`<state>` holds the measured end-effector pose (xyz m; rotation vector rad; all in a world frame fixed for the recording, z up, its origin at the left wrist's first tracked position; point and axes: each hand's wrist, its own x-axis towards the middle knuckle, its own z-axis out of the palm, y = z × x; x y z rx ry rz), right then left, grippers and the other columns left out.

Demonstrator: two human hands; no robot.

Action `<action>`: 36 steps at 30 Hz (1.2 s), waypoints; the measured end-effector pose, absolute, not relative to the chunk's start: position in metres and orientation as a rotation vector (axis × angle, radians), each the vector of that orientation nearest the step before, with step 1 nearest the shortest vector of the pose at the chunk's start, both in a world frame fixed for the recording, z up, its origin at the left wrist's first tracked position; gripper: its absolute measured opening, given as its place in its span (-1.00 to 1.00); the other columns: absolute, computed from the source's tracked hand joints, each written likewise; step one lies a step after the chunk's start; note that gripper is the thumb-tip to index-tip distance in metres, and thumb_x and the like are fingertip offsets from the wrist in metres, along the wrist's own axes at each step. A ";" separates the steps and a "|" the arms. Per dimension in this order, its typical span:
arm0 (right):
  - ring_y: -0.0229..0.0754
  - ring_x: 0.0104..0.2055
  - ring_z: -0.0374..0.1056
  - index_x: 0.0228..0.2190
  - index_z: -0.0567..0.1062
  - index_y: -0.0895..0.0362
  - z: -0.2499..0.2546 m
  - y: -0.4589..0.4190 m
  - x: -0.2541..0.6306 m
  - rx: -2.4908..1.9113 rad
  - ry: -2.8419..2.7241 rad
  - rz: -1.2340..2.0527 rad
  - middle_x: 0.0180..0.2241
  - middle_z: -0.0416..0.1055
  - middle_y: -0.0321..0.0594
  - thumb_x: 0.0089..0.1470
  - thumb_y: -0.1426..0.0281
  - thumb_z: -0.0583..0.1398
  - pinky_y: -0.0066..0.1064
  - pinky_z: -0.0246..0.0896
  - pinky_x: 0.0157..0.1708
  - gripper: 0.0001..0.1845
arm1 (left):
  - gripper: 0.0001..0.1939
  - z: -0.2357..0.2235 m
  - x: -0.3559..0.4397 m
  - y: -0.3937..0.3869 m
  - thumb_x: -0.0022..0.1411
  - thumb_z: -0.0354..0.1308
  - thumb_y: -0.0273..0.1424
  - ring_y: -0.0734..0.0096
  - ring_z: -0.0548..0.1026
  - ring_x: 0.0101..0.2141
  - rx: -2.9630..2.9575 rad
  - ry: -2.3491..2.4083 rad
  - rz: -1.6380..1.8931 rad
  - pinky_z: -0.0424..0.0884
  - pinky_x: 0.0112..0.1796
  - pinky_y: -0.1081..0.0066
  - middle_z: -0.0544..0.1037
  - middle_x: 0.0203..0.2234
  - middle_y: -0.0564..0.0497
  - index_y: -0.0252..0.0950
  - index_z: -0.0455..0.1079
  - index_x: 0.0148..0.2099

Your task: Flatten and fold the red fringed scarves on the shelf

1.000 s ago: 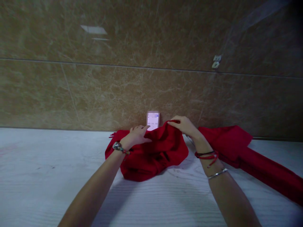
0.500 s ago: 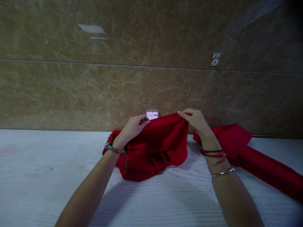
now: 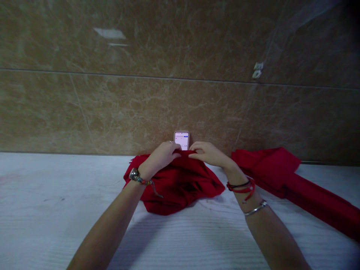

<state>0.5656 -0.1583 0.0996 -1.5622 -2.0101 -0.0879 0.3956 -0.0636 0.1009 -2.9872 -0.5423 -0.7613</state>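
Note:
A red cloth [image 3: 182, 180] lies bunched on the white surface, its upper edge lifted towards the wall. My left hand [image 3: 161, 157] is closed, pinching that upper edge between thumb and fingers. Close to its right, my right hand [image 3: 209, 153] touches the same edge, thumb in front and fingers curved behind with a gap between them. The right side of the cloth hangs down in a slope below my right hand. Just behind both hands, a phone [image 3: 182, 140] with a lit screen leans on the wall, its lower part hidden by the cloth and fingers.
A second red fabric piece [image 3: 281, 168] lies on the right, with a long folded strip reaching the right edge. Brown marbled tiles [image 3: 126, 108] form the wall at the back. A small white fitting [image 3: 257, 70] is on it. The white surface [image 3: 56, 210] spreads in front.
My right hand has let go of the cloth's right corner and moved left beside my left hand. That corner has dropped, and the upper edge is lower, showing more of the phone.

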 end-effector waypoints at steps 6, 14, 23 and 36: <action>-0.21 -0.43 0.31 -0.51 0.48 0.17 0.112 -0.173 0.609 -1.732 -1.549 -0.206 -0.50 0.42 -0.23 -0.04 0.30 0.13 -0.41 0.17 -0.40 -0.79 | -0.79 0.111 0.366 -0.034 0.11 0.00 -0.47 0.37 0.45 -0.38 -3.014 -0.803 -0.657 0.28 -0.32 0.47 0.54 -0.38 -0.04 -0.33 0.46 -0.29; -0.08 -0.15 0.30 -0.33 0.50 0.14 0.098 -0.168 0.612 -1.880 -1.721 -0.383 -0.23 0.40 -0.10 -0.12 0.34 0.24 -0.26 0.17 -0.14 -0.77 | -0.66 0.121 0.363 -0.043 0.17 -0.07 -0.24 0.40 0.43 -0.39 -3.233 -0.663 -0.749 0.28 -0.34 0.50 0.54 -0.38 -0.01 -0.33 0.45 -0.28; -0.19 -0.28 0.34 -0.49 0.49 0.16 0.093 -0.149 0.548 -1.482 -1.885 -0.260 -0.34 0.44 -0.15 -0.02 0.42 0.16 -0.36 0.19 -0.22 -0.90 | -0.70 0.115 0.378 -0.053 0.20 -0.11 -0.39 0.36 0.45 -0.35 -3.020 -0.644 -0.776 0.29 -0.27 0.47 0.54 -0.35 -0.04 -0.32 0.45 -0.22; -0.22 -0.46 0.27 -0.63 0.44 0.13 0.102 -0.160 0.622 -1.387 -1.205 -0.043 -0.58 0.36 -0.29 -0.19 0.23 0.21 -0.36 0.15 -0.39 -0.79 | -0.66 0.134 0.348 -0.049 0.12 -0.02 -0.19 0.49 0.33 -0.54 -3.130 -0.903 -0.822 0.17 -0.53 0.55 0.42 -0.60 0.07 -0.36 0.42 -0.41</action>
